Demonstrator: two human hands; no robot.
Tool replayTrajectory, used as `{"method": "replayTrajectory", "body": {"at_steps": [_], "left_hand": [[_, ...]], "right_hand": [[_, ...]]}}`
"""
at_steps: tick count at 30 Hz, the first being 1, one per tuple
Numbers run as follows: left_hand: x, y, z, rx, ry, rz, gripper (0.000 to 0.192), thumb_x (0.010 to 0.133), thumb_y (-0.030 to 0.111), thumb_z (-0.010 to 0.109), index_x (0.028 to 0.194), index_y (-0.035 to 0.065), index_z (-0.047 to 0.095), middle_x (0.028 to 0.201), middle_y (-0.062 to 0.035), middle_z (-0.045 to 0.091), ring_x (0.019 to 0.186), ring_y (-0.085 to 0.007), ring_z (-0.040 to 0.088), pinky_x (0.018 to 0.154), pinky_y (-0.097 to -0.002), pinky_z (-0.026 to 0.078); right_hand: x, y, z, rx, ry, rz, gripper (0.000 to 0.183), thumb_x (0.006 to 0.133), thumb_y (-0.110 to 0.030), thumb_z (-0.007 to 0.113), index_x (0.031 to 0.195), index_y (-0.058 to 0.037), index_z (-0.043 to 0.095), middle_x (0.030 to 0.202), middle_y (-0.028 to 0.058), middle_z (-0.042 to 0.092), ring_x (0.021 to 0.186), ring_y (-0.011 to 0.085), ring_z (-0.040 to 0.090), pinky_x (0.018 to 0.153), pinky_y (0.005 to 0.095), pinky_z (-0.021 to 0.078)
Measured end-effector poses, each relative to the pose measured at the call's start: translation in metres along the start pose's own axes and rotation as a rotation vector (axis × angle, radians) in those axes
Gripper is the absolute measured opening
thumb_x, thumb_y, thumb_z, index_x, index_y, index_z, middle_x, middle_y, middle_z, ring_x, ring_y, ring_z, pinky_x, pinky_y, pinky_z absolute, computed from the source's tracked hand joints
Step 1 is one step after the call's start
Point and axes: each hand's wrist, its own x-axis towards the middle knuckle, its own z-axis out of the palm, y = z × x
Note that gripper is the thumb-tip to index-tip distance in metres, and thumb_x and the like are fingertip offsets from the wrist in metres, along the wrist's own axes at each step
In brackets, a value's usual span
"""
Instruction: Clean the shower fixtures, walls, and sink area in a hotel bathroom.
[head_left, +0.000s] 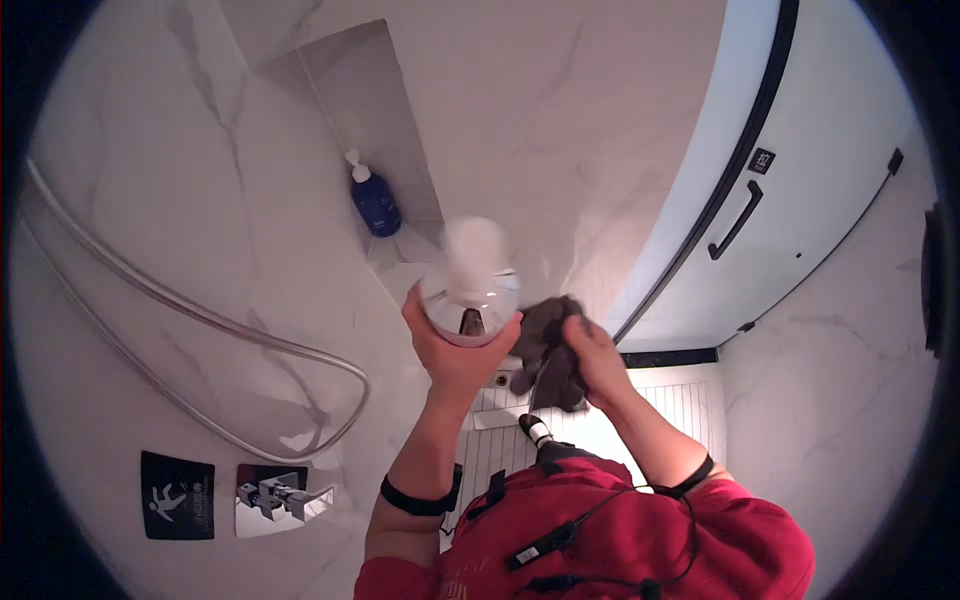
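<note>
My left hand (469, 364) grips a clear bottle with a white top (474, 255), its fingers wrapped around the body. The bottle's top is blurred, and its lower part is hidden by the hand. In my right hand (598, 356) is a dark grey cloth (551, 345), bunched up and hanging down beside the bottle. Beyond the left hand, a dark blue pump bottle (376, 204) with a white pump stands in a recessed wall niche (360, 90).
A shower hose (300, 341) loops along the marbled wall at left. Below it are a chrome mixer valve (281, 499) and a black slip-warning sign (178, 496). At right is a frosted glass door with a black handle (735, 221). A floor drain (502, 380) lies below my hands.
</note>
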Motion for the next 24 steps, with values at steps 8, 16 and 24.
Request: {"method": "replayTrajectory", "body": {"at_steps": [8,16,24], "left_hand": [[-0.032,0.042,0.009,0.140,-0.183,-0.023,0.080,0.055,0.023,0.081,0.118,0.0011,0.037,0.103,-0.0195,0.055,0.097,-0.0343,0.056,0.082,-0.0400,0.045],[-0.034,0.060,-0.011,-0.984,-1.026,-0.750,0.089,0.052,0.027,0.082,0.128,0.0059,0.038,0.113,-0.0112,0.052,0.105,-0.0213,0.052,0.087,-0.0340,0.043],[-0.023,0.005,-0.012,-0.413,-0.621,-0.863,0.082,0.056,0.019,0.078,0.126,0.0037,0.037,0.109,-0.0122,0.054,0.099,-0.0246,0.055,0.084,-0.0383,0.045]], "right_hand": [[-0.022,-0.061,0.037,-0.639,-0.154,-0.550,0.089,0.065,-0.027,0.078,0.133,0.0029,0.028,0.114,0.0129,0.052,0.106,0.0196,0.049,0.093,0.0324,0.0381],[0.030,-0.017,-0.066,0.017,-0.861,-0.190,0.103,0.030,-0.035,0.091,0.117,0.0034,0.050,0.111,0.0088,0.056,0.100,0.0146,0.052,0.089,0.0268,0.0393],[0.051,-0.043,0.005,-0.307,-0.326,-0.117,0.041,0.080,-0.030,0.063,0.105,0.0009,0.055,0.091,0.0090,0.061,0.088,0.0169,0.057,0.078,0.0288,0.0453]]}}
